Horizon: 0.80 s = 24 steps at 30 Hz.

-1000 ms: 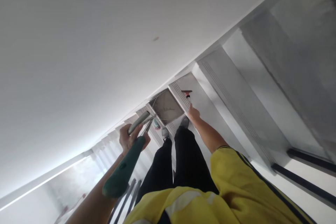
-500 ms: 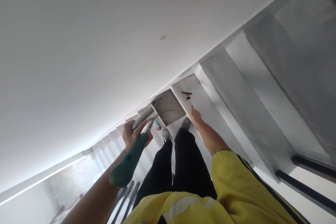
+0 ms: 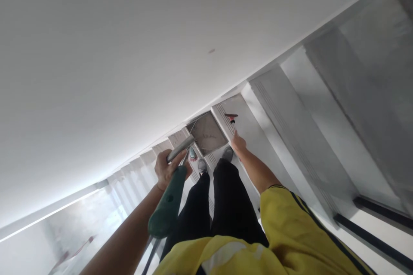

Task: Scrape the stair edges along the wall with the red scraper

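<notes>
The red-headed hand tool (image 3: 231, 117) is located just above or on a grey stair tread (image 3: 258, 137); contact cannot be confirmed from this angle. It is probably light, with a stiff handle and a thin dark working edge that may chip or bend if forced. Take hold by the pale shaft, clear of the edge, as the right hand (image 3: 238, 142) does: fingers curled around the shaft, finger detail too small to tell. The green handle (image 3: 167, 202) projects toward the wearer from the left hand (image 3: 165, 168), whose fingers are wrapped about it and a grey tube (image 3: 181, 148); whether these form one assembly cannot be told. The handle looks rigid and smooth, so it could slip when wet; grip it along its thick middle. The tube, judged metal, is likely the heavier part and is best supported near its centre. Beyond the tube lies a square brownish pan (image 3: 209, 133), with a teal brush (image 3: 192, 153) just beside it. Two grey shoes (image 3: 227, 154) stand near the pan, and a pale wall (image 3: 129, 51) borders the stairs.
</notes>
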Tool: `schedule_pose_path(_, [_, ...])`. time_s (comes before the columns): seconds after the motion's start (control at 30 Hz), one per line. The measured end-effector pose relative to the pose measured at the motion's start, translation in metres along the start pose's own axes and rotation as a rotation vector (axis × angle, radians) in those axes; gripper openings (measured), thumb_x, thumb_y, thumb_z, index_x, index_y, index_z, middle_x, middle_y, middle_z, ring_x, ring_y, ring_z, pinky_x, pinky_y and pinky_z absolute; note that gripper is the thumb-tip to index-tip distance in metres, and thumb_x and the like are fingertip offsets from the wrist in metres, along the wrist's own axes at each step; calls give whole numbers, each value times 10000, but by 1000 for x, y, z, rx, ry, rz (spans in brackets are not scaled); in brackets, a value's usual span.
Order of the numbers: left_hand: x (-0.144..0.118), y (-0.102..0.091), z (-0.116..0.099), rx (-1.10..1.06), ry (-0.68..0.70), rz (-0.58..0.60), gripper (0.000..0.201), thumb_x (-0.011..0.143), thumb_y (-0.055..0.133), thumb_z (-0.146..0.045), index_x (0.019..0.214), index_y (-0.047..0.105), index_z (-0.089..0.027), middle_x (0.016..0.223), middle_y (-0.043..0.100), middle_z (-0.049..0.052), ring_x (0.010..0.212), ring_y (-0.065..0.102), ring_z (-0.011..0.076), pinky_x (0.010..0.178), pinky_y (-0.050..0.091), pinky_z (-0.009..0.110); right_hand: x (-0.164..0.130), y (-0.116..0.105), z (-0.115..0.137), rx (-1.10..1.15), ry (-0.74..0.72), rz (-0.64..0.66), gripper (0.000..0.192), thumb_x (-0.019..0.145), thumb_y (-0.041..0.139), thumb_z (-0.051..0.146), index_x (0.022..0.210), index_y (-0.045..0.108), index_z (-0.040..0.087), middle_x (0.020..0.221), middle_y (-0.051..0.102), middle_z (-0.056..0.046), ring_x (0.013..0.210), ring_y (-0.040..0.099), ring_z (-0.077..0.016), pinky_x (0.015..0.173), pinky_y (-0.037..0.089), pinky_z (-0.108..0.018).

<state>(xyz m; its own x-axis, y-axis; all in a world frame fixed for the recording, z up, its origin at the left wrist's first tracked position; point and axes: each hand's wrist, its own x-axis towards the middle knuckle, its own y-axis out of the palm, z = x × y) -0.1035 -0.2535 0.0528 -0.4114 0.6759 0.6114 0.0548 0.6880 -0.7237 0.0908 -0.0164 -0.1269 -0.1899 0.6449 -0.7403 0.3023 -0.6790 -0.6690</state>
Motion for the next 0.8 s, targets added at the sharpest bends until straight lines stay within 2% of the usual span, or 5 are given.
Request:
schedule_pose_path(0.17, [-2, 1, -1, 30, -50, 4, 364, 619, 686, -264, 977, 643, -217, 969, 508, 85, 748, 532, 144, 611, 460, 247, 8, 10, -7, -6, -12, -28, 571, 951, 282, 143, 1505, 145, 115, 1115, 627, -196, 1026, 617, -238, 850, 449, -332])
schedule_pose_path(0.27, [-2, 0, -2, 20, -48, 15, 387, 614, 690, -240, 997, 635, -225, 980, 511, 78, 760, 535, 147, 613, 459, 253, 21, 13, -2, -3, -33, -46, 576, 956, 286, 143, 1509, 126, 125, 1071, 642, -182, 1001, 626, -232, 832, 455, -322])
schedule_pose_path(0.4, [-1, -1, -1, 2, -29, 21, 417, 611, 688, -234, 1021, 613, -218, 984, 508, 85, 774, 525, 150, 619, 460, 250, 27, 18, 7, 18, -16, -90, 607, 953, 252, 117, 1517, 28, 140, 1025, 657, -168, 948, 644, -230, 776, 475, -318])
schedule_pose_path(0.53, [0, -1, -1, 4, -19, 21, 418, 605, 695, -226, 1014, 609, -211, 968, 506, 87, 761, 516, 148, 618, 451, 250, 13, 27, 5, 21, 8, -85, 654, 943, 264, 103, 1502, -75, 107, 978, 667, -180, 916, 656, -230, 768, 481, -323])
schedule_pose_path(0.8, [0, 2, -2, -7, -27, -16, 413, 625, 670, -231, 1033, 604, -246, 977, 522, 66, 775, 538, 145, 654, 458, 248, 14, 28, 8, 14, 36, -37, 649, 914, 282, 74, 1509, 22, 87, 1034, 662, -186, 981, 639, -230, 796, 473, -317])
